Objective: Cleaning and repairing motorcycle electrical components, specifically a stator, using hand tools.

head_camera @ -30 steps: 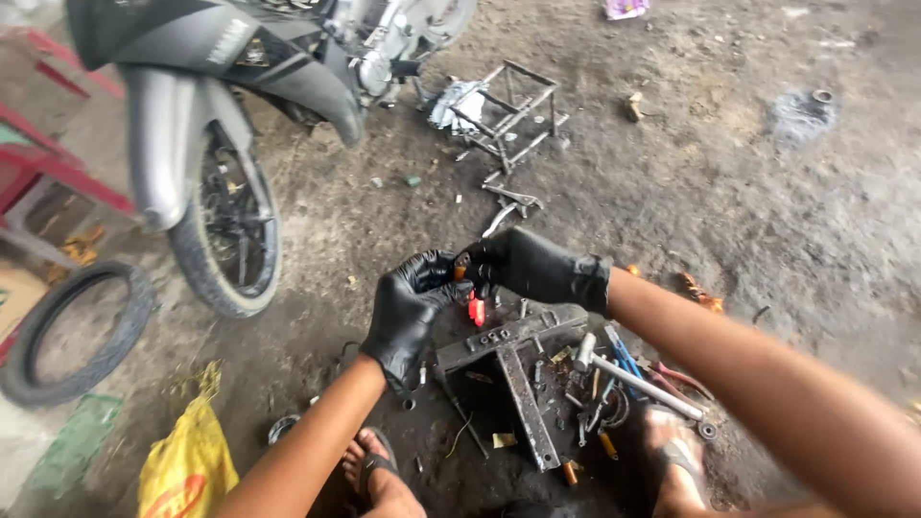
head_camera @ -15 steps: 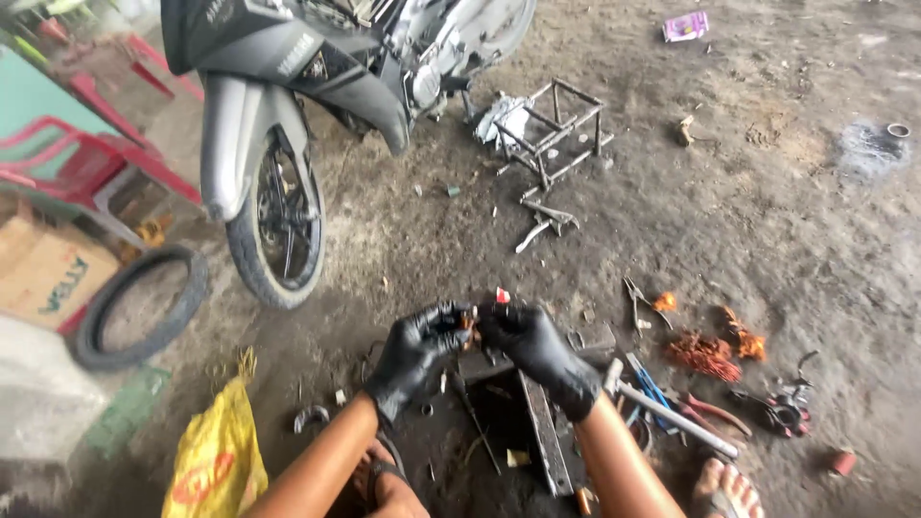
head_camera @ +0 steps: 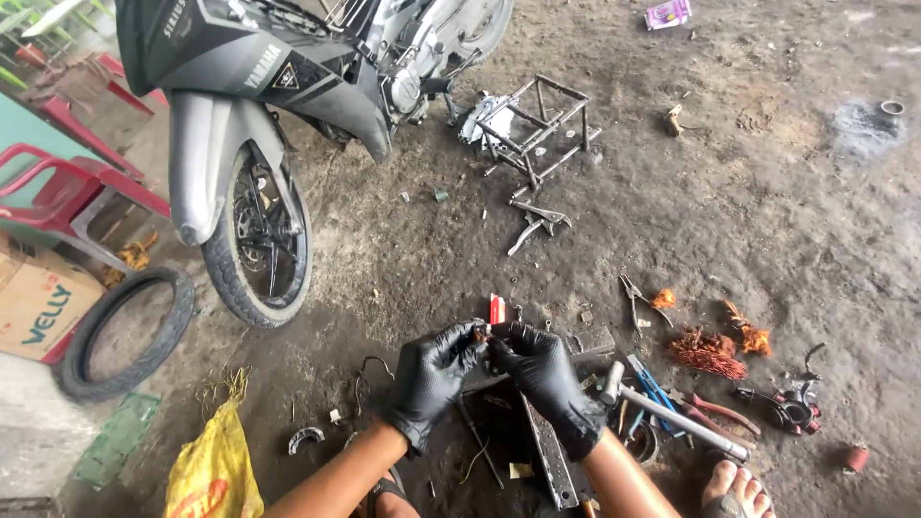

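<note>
Both my hands wear black gloves and meet over the dirt floor. My left hand [head_camera: 434, 376] and my right hand [head_camera: 543, 376] pinch a small rusty brown part [head_camera: 479, 334] between their fingertips. A small red piece [head_camera: 496, 309] stands just above my right fingers; whether I hold it I cannot tell. A dark metal bar [head_camera: 549, 460] lies on the ground under my wrists.
A grey motorcycle [head_camera: 288, 77] with its front wheel [head_camera: 257, 242] stands at upper left. A metal frame [head_camera: 532, 129] lies beyond. A hammer [head_camera: 672, 412], pliers [head_camera: 635, 299], copper wire clumps [head_camera: 708, 351], a loose tyre [head_camera: 120, 331], a yellow bag [head_camera: 213, 470] and a red chair [head_camera: 67, 187] surround me.
The view shifted, so the motorcycle moved right in the picture. My right arm drew in from the right and now sits close beside my left; both hands stay on the small part.
</note>
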